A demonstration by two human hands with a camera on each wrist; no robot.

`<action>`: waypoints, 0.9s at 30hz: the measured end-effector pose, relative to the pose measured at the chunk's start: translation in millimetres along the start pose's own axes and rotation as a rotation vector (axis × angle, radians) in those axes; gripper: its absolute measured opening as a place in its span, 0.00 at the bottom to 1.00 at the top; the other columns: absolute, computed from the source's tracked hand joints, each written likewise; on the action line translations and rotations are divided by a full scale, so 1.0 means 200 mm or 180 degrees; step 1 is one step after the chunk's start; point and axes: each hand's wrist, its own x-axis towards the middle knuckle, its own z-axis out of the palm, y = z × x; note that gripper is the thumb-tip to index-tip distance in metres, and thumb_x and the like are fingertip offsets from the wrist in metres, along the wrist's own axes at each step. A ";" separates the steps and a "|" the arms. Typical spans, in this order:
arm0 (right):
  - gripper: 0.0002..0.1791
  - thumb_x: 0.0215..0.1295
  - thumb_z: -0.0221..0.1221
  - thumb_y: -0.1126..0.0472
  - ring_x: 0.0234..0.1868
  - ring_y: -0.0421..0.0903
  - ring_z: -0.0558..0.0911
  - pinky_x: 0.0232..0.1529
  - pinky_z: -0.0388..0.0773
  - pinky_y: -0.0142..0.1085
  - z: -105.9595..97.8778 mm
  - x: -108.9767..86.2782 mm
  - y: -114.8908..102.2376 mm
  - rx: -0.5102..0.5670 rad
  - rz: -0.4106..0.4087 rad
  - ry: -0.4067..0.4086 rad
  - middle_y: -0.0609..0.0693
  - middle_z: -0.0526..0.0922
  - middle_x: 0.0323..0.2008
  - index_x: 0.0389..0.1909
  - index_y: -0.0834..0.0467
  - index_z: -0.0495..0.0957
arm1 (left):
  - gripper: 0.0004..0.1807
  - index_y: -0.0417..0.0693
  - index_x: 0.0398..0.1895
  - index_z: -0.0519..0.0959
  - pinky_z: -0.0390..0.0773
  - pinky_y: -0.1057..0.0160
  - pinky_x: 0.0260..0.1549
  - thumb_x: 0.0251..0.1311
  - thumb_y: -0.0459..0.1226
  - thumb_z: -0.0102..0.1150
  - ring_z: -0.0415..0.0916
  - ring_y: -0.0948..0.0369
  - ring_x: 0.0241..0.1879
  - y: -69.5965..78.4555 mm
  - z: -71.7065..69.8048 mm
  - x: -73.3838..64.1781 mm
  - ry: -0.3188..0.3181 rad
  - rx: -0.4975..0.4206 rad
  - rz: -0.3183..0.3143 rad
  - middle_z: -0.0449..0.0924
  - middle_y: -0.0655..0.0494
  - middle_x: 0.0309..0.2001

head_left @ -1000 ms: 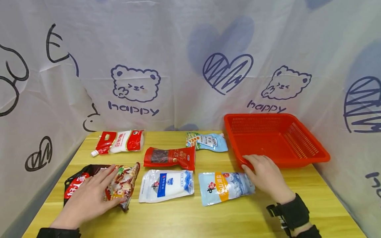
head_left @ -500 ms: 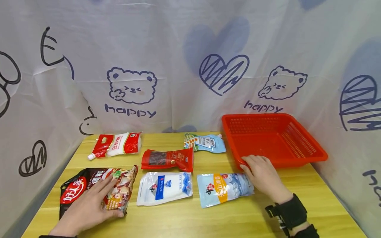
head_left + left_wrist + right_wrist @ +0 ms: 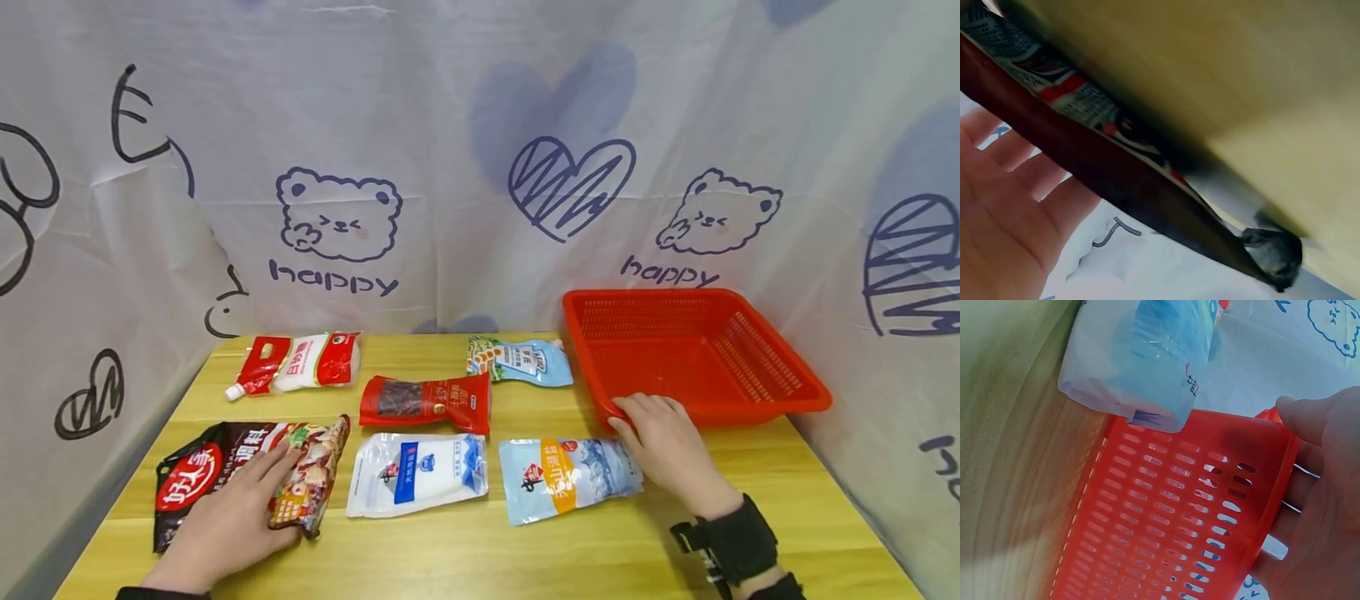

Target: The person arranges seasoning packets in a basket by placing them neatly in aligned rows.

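Observation:
My left hand (image 3: 232,508) lies over a dark seasoning bag (image 3: 195,479) at the front left, its fingers extended across the top and its thumb beside the near edge. In the left wrist view the bag (image 3: 1104,169) shows edge-on, with the straight fingers (image 3: 1041,178) against its far side. At the right, my right hand (image 3: 671,450) grips the near left corner of a red plastic basket (image 3: 795,379). The right wrist view has the thumb (image 3: 1300,415) on the outside of the rim, the fingers behind it. A light-blue salt bag (image 3: 551,492) lies by this hand.
Left of the salt bag lies a white salt bag (image 3: 427,487). Behind are a red snack bag (image 3: 450,400), a blue Heinz pouch (image 3: 551,362) and a red-and-white spouted pouch (image 3: 300,367). A printed cloth (image 3: 450,250) stands along the table's back.
My left hand has settled lower on the seasoning bag, its thumb drawing in against the near edge. The right hand keeps its hold on the basket. The head view shifts slightly.

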 end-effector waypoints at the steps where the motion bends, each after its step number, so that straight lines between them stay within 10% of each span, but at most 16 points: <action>1: 0.22 0.73 0.64 0.55 0.58 0.61 0.80 0.66 0.69 0.62 0.00 0.00 0.00 0.0000 0.0012 -0.0010 0.60 0.85 0.55 0.61 0.64 0.80 | 0.56 0.42 0.73 0.71 0.82 0.34 0.43 0.39 0.55 0.82 0.72 0.36 0.65 0.01 0.00 0.00 0.0011 0.0038 0.0001 0.69 0.36 0.71; 11: 0.22 0.73 0.64 0.55 0.58 0.60 0.80 0.66 0.69 0.62 0.00 0.00 0.00 0.0035 0.0027 -0.0036 0.59 0.85 0.55 0.61 0.63 0.80 | 0.41 0.35 0.64 0.75 0.84 0.37 0.36 0.39 0.28 0.79 0.80 0.38 0.55 0.05 0.00 0.04 0.0373 0.0363 0.0138 0.79 0.34 0.59; 27: 0.22 0.73 0.64 0.55 0.57 0.61 0.80 0.65 0.70 0.62 -0.02 0.01 0.00 0.0036 0.0053 -0.0083 0.59 0.85 0.54 0.61 0.63 0.80 | 0.26 0.37 0.58 0.82 0.79 0.48 0.17 0.52 0.22 0.68 0.86 0.41 0.41 0.07 -0.05 0.06 0.0717 0.0661 0.0299 0.84 0.38 0.55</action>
